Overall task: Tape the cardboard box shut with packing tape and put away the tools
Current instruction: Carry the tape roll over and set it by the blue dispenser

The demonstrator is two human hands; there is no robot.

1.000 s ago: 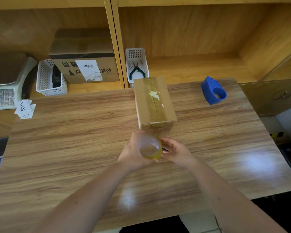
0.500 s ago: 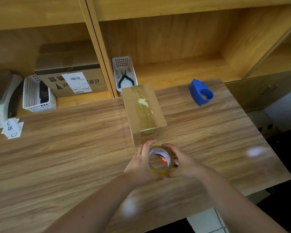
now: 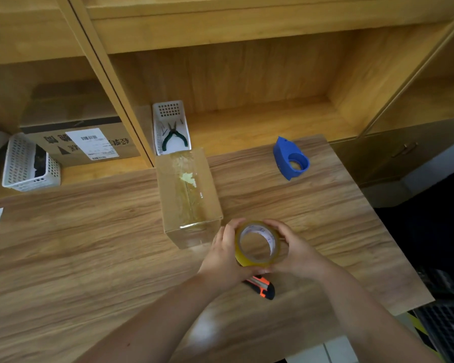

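The cardboard box (image 3: 190,197) stands on the wooden bench (image 3: 76,244), its long axis running away from the person, with a glossy strip of clear tape along its top seam and down over the near end. Just beside its near right corner, the roll of packing tape (image 3: 257,244) is held up off the bench between both hands, its open core facing the camera. The left hand (image 3: 224,254) cups the roll's left rim and the right hand (image 3: 292,248) its right rim, fingers of each curled closed around the roll; this two-sided hold looks suited to turning the roll, probably to find the loose end or to carry it off for storage. The seam looks already sealed, so the tidying stage seems near.

Under the hands an orange-and-black utility knife (image 3: 262,286) lies on the bench, partly hidden by the left wrist, within easy reach for cutting. Well apart, toward the far right of the bench, sits a blue tape dispenser (image 3: 290,159) with no roll in it.

On the shelf behind the box, a narrow white basket (image 3: 168,111) holds green-handled pliers (image 3: 174,137). Further left, a wider white basket (image 3: 21,166) holds something dark that I cannot identify, beside a larger labelled carton (image 3: 84,142).
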